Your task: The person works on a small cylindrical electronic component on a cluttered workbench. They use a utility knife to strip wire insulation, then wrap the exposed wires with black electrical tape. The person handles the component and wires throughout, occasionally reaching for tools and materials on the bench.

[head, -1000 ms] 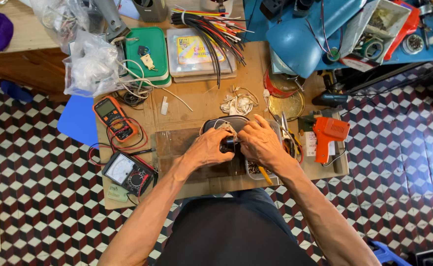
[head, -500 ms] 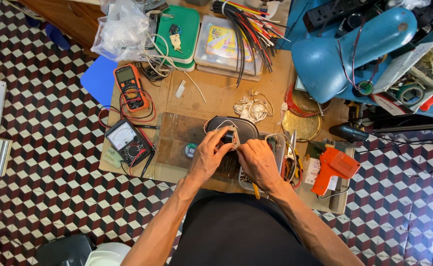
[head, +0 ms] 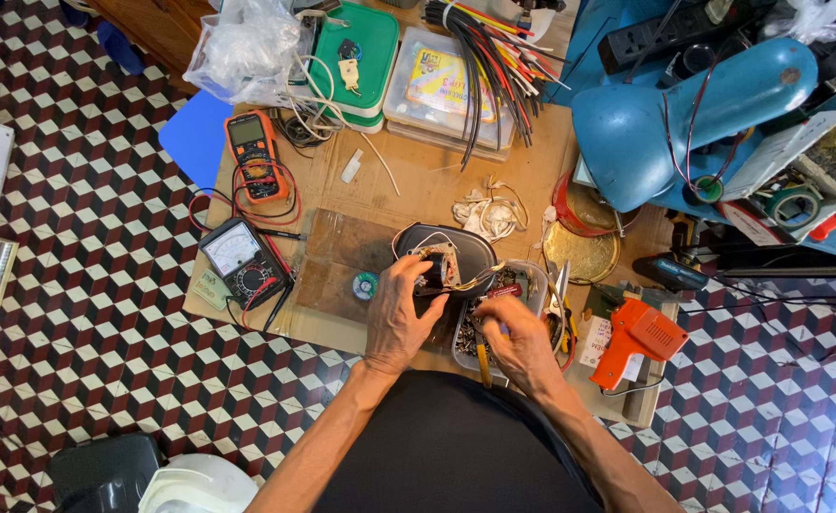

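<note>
Head view: a small circuit board (head: 445, 269) with a dark block on it is held over a dark oval case (head: 446, 249) on the workbench (head: 408, 180); the left hand (head: 401, 318) is closed on the board's near edge, thumb and fingers pinching it just above the case; the right hand (head: 522, 344) is lowered over a clear plastic tub (head: 505, 304) of small parts just beside the case, its fingers curled inward, though whether anything is pinched between them cannot be told.

The step in hand is judged to be work on the board while it is steadied, with a part or tool being sought from the tub; the next move would call for the board to be kept level and firmly pinched while something small is picked out with the fingertips, thin wires being kept clear.

Counted: two meters, one orange-cased (head: 254, 155) and one black with a dial face (head: 240, 260), both left of the case; one orange gun-shaped tool (head: 638, 337) to the right; one small green solder reel (head: 365, 285) just left of the left hand; one bundle of coloured wires (head: 494, 57) at the far edge; one blue lamp (head: 684, 114); one green lidded box (head: 353, 52); one clear lidded box (head: 442, 85) beside it.
</note>
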